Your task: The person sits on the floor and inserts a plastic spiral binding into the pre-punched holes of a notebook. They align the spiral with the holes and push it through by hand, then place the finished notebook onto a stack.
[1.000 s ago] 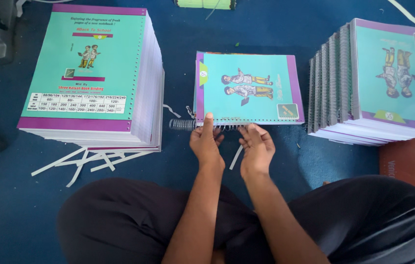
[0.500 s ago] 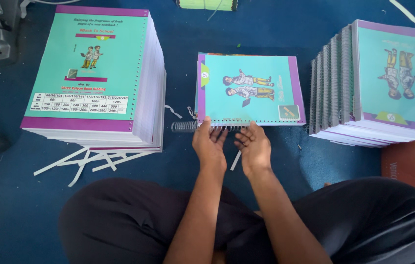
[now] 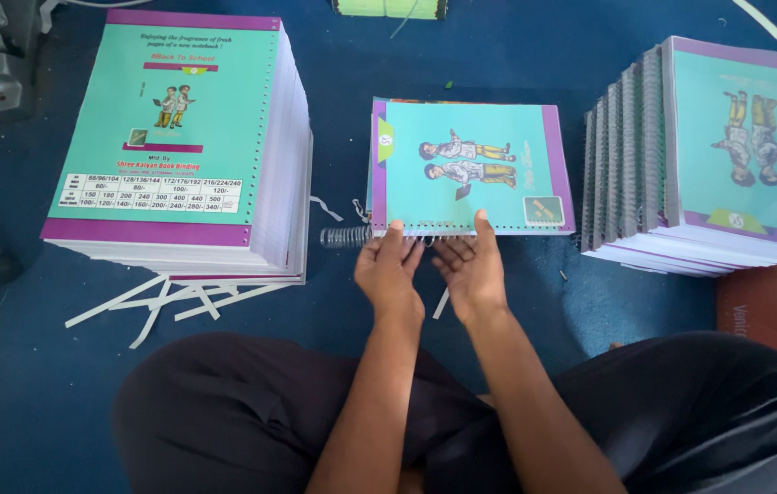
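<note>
Spiral coil being worked into notebook edge, hands closer together than before.

Head view: the notebook (image 3: 471, 166) lies flat on the blue floor, mid-way between the tall stack (image 3: 178, 137) at the floor's left side and the bound stack (image 3: 727, 155) at its right. Against the pictures from a second ago, the coil (image 3: 347, 236) shows less length left of the near edge; judged as partly threaded. Left hand (image 3: 388, 273) pinches the coil at that edge. Right hand (image 3: 469, 265) lies open, fingers pressing the cover. Paper strips (image 3: 169, 297) lie near the tall stack.
</note>
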